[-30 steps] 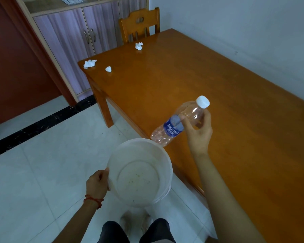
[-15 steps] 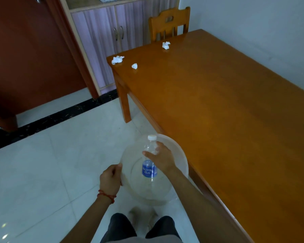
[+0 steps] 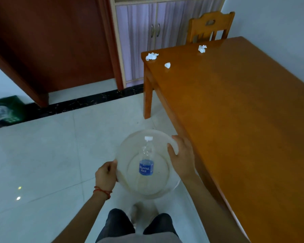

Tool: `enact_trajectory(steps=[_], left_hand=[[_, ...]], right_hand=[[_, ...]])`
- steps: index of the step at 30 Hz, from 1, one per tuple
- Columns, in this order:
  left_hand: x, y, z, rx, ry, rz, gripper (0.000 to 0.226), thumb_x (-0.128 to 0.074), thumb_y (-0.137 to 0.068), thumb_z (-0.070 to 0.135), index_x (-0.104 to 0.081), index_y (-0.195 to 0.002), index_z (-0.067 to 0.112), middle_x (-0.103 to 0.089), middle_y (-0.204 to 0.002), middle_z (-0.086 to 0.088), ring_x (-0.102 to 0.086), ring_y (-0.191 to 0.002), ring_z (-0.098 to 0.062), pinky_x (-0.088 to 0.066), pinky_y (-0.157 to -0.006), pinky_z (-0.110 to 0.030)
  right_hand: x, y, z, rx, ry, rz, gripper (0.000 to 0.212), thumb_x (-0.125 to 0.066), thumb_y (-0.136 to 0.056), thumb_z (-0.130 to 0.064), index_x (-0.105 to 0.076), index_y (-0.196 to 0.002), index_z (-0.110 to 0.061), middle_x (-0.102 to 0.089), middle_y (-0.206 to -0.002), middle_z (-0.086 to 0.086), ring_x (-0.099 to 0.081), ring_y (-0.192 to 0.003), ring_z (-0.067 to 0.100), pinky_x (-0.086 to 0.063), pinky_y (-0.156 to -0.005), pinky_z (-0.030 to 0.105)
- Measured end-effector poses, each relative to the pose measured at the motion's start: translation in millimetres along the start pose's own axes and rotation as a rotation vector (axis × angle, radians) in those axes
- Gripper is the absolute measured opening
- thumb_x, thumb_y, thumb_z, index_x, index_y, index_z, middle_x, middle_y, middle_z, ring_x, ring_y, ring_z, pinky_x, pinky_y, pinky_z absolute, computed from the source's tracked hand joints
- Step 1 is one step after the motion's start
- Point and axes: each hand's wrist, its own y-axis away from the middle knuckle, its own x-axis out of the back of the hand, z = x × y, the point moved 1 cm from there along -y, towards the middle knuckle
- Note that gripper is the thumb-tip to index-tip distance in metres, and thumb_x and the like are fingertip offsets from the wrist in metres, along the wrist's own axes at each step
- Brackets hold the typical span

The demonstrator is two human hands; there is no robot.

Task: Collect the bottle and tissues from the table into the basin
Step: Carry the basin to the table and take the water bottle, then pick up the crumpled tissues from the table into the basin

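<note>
A clear plastic bottle (image 3: 147,156) with a blue label and white cap lies inside the translucent white basin (image 3: 130,187), free of both hands. My left hand (image 3: 106,175) grips the basin's left rim. On the right rim my right hand (image 3: 182,156) holds on. The basin hangs above the floor beside the long edge of the wooden table (image 3: 235,120). Three crumpled white tissues lie at the table's far end: one at the corner (image 3: 151,56), a small one (image 3: 167,65) just inside it, one (image 3: 202,48) near the chair.
A wooden chair (image 3: 210,27) stands at the table's far end. A cabinet with purple doors (image 3: 147,35) and a dark red door (image 3: 51,42) are behind. A green crate (image 3: 9,109) sits on the floor at the far left. White tiled floor spreads to my left.
My right hand lowered the bottle from above the table into the basin, let go of it, and moved to the basin's right rim. The view has swung left.
</note>
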Motion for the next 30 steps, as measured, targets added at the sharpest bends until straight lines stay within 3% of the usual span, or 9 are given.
enact_trajectory(steps=[4,10,15,17,22,30], left_hand=[[26,3,-9,0.062,0.045,0.096,0.037,-0.043,-0.093,0.021,-0.056,-0.062,0.005,-0.054,-0.050,-0.007,-0.052,-0.053,-0.021,-0.036,-0.051,-0.022],[59,7,-26,0.133,0.086,0.217,0.049,-0.038,-0.081,0.043,-0.062,-0.069,0.002,-0.062,-0.057,-0.017,-0.060,-0.063,-0.034,-0.047,-0.066,-0.036],[80,9,-33,0.162,0.084,0.304,0.050,-0.035,-0.077,0.045,-0.063,-0.070,0.004,-0.064,-0.062,-0.020,-0.062,-0.067,-0.038,-0.047,-0.069,-0.036],[88,6,-38,0.186,0.098,0.325,0.048,-0.036,-0.076,0.045,-0.062,-0.070,0.005,-0.062,-0.060,-0.017,-0.062,-0.067,-0.038,-0.048,-0.068,-0.036],[111,-16,-48,0.225,0.122,0.332,0.040,-0.038,-0.076,0.045,-0.058,-0.061,0.014,-0.059,-0.053,-0.008,-0.061,-0.065,-0.036,-0.047,-0.064,-0.036],[159,-116,-64,0.242,0.156,0.324,0.031,-0.046,-0.091,0.025,-0.062,-0.071,0.007,-0.062,-0.060,-0.010,-0.062,-0.065,-0.033,-0.042,-0.060,-0.028]], right_hand=[[-14,5,5,-0.143,0.012,-0.100,0.045,-0.048,-0.092,-0.037,-0.046,-0.130,-0.015,-0.052,-0.134,0.009,-0.048,-0.123,0.024,-0.039,-0.100,0.032],[-44,10,-7,-0.286,-0.255,-0.301,0.040,-0.045,-0.093,-0.037,-0.051,-0.125,-0.015,-0.060,-0.124,0.010,-0.059,-0.107,0.024,-0.049,-0.096,0.038],[-66,4,-32,-0.209,-0.318,-0.370,0.030,-0.045,-0.094,-0.025,-0.063,-0.108,-0.005,-0.063,-0.092,0.006,-0.059,-0.087,0.020,-0.044,-0.076,0.025],[-75,-1,-43,-0.192,-0.325,-0.384,0.027,-0.046,-0.094,-0.023,-0.063,-0.105,-0.005,-0.063,-0.089,0.007,-0.058,-0.083,0.019,-0.043,-0.072,0.024],[-105,-17,-66,-0.166,-0.330,-0.379,0.026,-0.050,-0.092,-0.023,-0.065,-0.104,-0.005,-0.068,-0.094,0.011,-0.062,-0.089,0.024,-0.047,-0.081,0.030],[-174,-70,-120,-0.135,-0.338,-0.360,0.027,-0.051,-0.092,-0.025,-0.066,-0.103,-0.006,-0.070,-0.090,0.010,-0.064,-0.082,0.023,-0.052,-0.080,0.033]])
